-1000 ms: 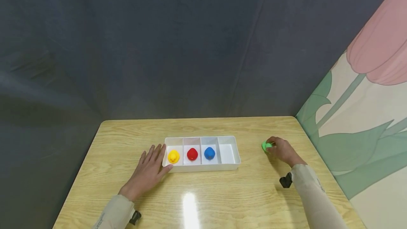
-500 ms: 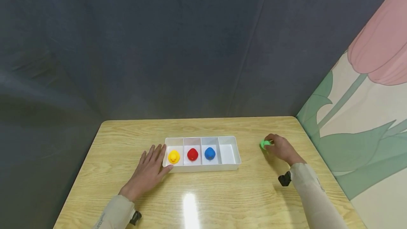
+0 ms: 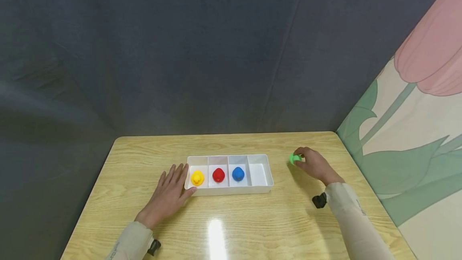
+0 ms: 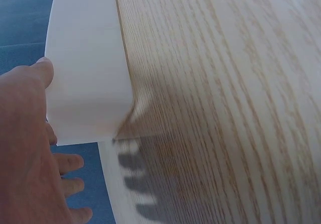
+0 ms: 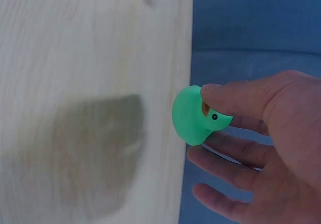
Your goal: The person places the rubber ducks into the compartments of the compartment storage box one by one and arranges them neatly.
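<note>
My right hand point(image 3: 317, 166) pinches a green rubber duck point(image 5: 189, 116) by its head between thumb and fingers. The duck hangs above the table to the right of a white tray point(image 3: 231, 191), its shadow apart from it in the right wrist view. With fingers spread straight, my left hand point(image 3: 166, 196) rests against the tray's left end, thumb at the front rim. Four compartments in a row would read as several: a yellow duck point(image 3: 197, 178) sits in the leftmost, then a red duck point(image 3: 218, 175), then a blue duck point(image 3: 238, 174); the rightmost holds nothing.
The wooden table point(image 3: 238, 228) carries the tray near its middle. Behind it hangs a dark curtain point(image 3: 216, 51). A wall with a painted tulip point(image 3: 429, 59) borders the table's right side.
My right hand has lifted the green duck off the table and carried it left, toward the tray. The left hand and the tray have stayed where they were.
</note>
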Demonstrator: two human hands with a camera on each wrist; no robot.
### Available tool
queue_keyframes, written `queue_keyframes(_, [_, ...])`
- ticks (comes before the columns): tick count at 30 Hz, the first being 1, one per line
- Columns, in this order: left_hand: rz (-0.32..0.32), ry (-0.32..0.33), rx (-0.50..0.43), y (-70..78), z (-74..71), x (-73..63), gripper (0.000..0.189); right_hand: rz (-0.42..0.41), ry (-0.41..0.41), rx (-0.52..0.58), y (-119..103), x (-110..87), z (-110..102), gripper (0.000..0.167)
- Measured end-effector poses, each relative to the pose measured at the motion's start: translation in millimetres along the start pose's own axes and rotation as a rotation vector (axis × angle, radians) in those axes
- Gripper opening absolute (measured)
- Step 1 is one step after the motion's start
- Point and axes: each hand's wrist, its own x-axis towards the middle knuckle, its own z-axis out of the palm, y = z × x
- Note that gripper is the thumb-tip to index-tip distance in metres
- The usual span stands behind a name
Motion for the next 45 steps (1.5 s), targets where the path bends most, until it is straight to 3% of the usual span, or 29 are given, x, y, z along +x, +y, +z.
queue_keyframes(10, [-0.002,0.0,-0.003,-2.5,3.5,-1.4,0.088,-0.077,0.023,-0.006,-33,3.6,-7,0.02])
queue_keyframes(19, [0.001,-0.004,-0.012,-2.3,4.7,-0.3,0.089,-0.1,0.021,-0.014,-61,1.7,-12,0.025])
queue_keyframes(36, [0.007,-0.004,0.006,-0.6,-1.8,-0.8,0.086,-0.181,0.044,-0.075,-89,6.2,3,0.023])
queue_keyframes(45, [0.005,-0.003,0.004,0.6,-1.6,-0.1,0.087,-0.213,-0.008,-0.081,-102,9.4,15,0.024])
